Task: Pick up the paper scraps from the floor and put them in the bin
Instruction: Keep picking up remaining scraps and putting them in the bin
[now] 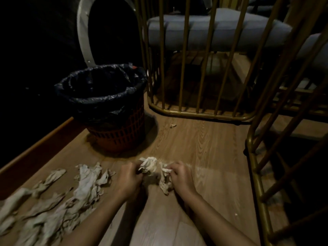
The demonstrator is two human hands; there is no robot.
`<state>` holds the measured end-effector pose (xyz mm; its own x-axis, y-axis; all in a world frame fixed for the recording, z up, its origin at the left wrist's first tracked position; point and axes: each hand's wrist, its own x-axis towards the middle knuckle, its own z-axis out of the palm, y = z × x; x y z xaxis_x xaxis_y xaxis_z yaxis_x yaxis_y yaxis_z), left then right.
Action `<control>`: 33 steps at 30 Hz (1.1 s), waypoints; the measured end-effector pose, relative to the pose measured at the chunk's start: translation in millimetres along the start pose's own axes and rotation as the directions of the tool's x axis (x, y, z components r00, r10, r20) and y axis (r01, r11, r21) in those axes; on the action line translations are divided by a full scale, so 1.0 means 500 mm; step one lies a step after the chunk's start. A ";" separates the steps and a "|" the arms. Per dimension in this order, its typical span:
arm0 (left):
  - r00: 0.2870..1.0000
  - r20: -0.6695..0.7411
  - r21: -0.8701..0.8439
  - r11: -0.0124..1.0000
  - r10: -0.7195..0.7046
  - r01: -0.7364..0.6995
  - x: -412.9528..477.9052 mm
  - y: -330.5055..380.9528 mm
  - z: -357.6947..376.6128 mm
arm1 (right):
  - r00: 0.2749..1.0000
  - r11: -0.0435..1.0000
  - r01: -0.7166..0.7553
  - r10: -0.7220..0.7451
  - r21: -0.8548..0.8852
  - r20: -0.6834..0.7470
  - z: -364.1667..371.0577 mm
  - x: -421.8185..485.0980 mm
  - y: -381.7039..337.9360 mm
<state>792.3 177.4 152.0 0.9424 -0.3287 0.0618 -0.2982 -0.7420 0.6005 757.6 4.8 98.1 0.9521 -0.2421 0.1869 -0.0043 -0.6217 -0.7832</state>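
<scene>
Both hands are low over the wooden floor, gripping a crumpled wad of white paper scraps between them. My left hand clutches its left end. My right hand pinches its right end, where a strip hangs down. Several more crumpled scraps lie spread on the floor to the left. One tiny scrap lies farther off, near the brass frame. The bin, a red lattice basket lined with a black bag, stands upright just beyond my left hand.
A brass-coloured barred frame with a grey cushion stands behind and to the right of the bin. Another brass frame rises at the right edge. A wooden skirting board borders the floor on the left. The room is dim.
</scene>
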 end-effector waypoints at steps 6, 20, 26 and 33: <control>0.938 -0.288 0.073 0.981 0.193 -0.179 0.080 0.105 -0.190 | 0.971 0.985 0.165 -0.154 0.050 -0.182 -0.088 0.168 -0.200; 0.944 -0.328 0.172 0.984 0.018 0.042 0.297 0.112 -0.456 | 0.955 0.940 0.187 -0.242 0.286 0.173 -0.061 0.437 -0.506; 0.772 -0.512 0.341 0.914 0.376 -0.219 0.266 0.130 -0.367 | 0.951 0.894 0.310 -0.297 0.322 -0.089 -0.078 0.428 -0.439; 0.858 -0.175 0.232 0.867 0.483 -0.441 0.243 0.136 -0.169 | 0.983 0.971 0.076 -0.036 0.227 -0.178 -0.108 0.449 -0.229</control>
<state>899.0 136.3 267.8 0.6906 -0.5382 0.4832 -0.7095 -0.6336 0.3085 955.3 -18.6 261.5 0.8821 -0.3484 0.3171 0.1377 -0.4531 -0.8808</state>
